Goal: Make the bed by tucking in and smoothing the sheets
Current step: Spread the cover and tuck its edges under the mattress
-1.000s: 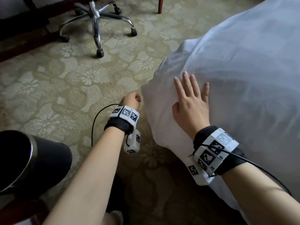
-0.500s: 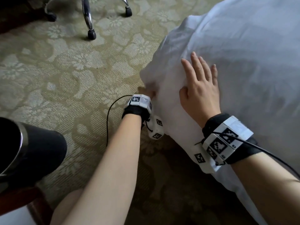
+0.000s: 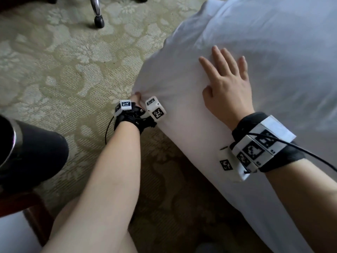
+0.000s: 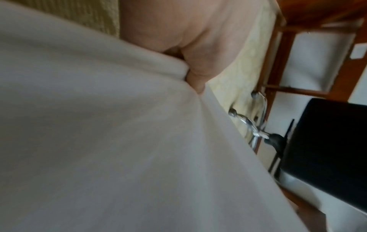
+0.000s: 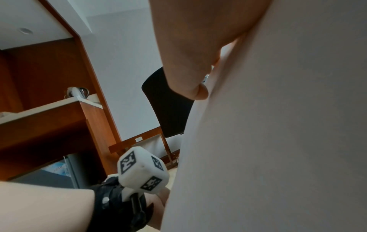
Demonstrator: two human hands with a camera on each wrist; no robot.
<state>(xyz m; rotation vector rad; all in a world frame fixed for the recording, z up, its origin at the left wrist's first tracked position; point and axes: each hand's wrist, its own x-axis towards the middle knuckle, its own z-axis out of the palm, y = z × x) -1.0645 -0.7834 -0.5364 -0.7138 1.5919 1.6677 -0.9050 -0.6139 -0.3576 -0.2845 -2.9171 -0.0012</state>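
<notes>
**Head view: left hand takes hold of the sheet at the bed's corner**

Head view, left to right from the bed corner: a black cylindrical bin (image 3: 27, 148) stands on the patterned carpet (image 3: 60, 66) well to the left of the corner, with a chair caster (image 3: 99, 21) beyond it. At the corner itself the left hand (image 3: 137, 99) now grips a bunch of the white sheet (image 3: 182, 92); creases fan out from the pinch. A second ago that hand hung clear of the bed with nothing in it, so the tuck at this corner looks to be just starting. To the right of the corner, the right hand (image 3: 227, 84) lies flat on the sheet with fingers straight and spread, holding nothing, much as it did before, probably steadying the fabric.

The left hand's fingers are mostly hidden behind its wrist unit; the left wrist view, blurred, shows only a thumb (image 4: 198, 81) pressed into folded sheet. The mattress edge beneath is covered, so how much sheet hangs loose is unclear.
</notes>
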